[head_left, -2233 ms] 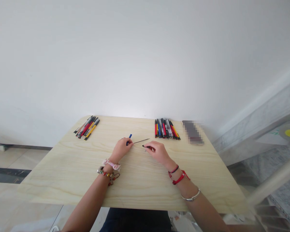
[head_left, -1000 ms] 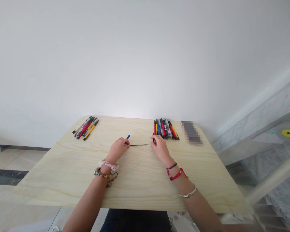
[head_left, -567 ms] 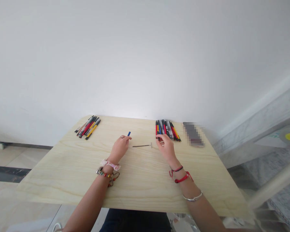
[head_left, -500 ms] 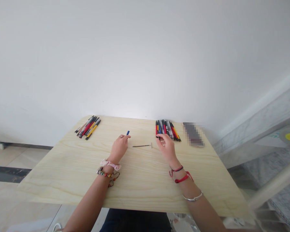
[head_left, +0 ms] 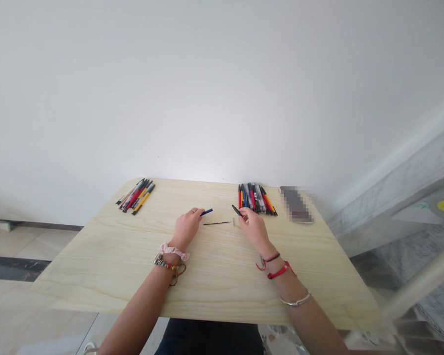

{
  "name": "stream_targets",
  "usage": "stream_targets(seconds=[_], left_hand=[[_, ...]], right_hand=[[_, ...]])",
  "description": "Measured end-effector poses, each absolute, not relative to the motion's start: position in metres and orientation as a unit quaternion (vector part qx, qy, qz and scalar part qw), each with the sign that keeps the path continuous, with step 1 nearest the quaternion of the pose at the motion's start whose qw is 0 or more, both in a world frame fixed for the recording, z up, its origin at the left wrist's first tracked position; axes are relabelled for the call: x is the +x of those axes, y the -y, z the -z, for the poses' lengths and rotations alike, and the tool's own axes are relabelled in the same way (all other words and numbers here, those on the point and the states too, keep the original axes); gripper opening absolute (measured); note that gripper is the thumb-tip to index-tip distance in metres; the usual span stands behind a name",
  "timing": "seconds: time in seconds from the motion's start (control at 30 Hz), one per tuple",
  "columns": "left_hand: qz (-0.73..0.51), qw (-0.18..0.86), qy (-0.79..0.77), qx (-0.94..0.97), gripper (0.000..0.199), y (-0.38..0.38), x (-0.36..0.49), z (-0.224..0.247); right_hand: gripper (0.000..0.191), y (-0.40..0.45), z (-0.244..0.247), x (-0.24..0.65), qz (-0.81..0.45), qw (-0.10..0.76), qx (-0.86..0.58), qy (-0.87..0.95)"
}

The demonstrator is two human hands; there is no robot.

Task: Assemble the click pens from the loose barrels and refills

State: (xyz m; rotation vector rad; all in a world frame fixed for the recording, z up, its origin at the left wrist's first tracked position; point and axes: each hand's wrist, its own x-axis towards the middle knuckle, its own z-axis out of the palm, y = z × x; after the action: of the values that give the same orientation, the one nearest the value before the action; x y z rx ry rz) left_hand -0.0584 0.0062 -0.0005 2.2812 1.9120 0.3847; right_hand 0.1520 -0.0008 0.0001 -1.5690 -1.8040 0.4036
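Note:
My left hand point(head_left: 187, 228) is closed on a blue pen barrel point(head_left: 207, 212), which points to the right out of the fingertips. Across from it, my right hand point(head_left: 254, 226) pinches a short black pen part point(head_left: 236, 210) that tilts up to the left. The two pieces are apart. Between the hands a thin dark pen refill point(head_left: 216, 223) lies on the table, its tip toward the right. Just past that tip lies a small spring point(head_left: 234, 222).
Several pens point(head_left: 257, 198) lie in a row behind my right hand. Another group of pens point(head_left: 136, 195) is at the back left of the wooden table point(head_left: 222, 286). A blurred-out phone-like slab point(head_left: 297, 204) lies at the back right, before the white wall point(head_left: 222, 98).
My left hand has shifted slightly right, and the blue barrel has swung from upright to pointing right. The black part in my right hand now sticks out to the upper left.

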Motion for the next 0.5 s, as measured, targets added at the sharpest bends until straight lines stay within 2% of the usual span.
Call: stream_targets(seconds=[0.13, 0.27, 0.37, 0.5], left_hand=[[-0.098, 0.055, -0.615, 0.78, 0.025, -0.0067, -0.0574, 0.0051], [-0.101, 0.048, -0.612, 0.783, 0.025, -0.0067, -0.0575, 0.0063], [-0.129, 0.052, -0.609, 0.781, 0.024, -0.0064, -0.0572, 0.0061], [-0.184, 0.06, -0.589, 0.785, 0.022, -0.0059, -0.0567, 0.006]], right_hand=[[0.019, 0.0044, 0.0005, 0.1501, -0.068, 0.246, -0.627, 0.736], [0.017, 0.0047, 0.0028, 0.1514, -0.031, 0.194, -0.633, 0.749], [0.013, 0.005, 0.0034, 0.152, -0.019, 0.187, -0.626, 0.757], [0.012, 0.0059, 0.0015, 0.1508, -0.015, 0.22, -0.611, 0.76]])
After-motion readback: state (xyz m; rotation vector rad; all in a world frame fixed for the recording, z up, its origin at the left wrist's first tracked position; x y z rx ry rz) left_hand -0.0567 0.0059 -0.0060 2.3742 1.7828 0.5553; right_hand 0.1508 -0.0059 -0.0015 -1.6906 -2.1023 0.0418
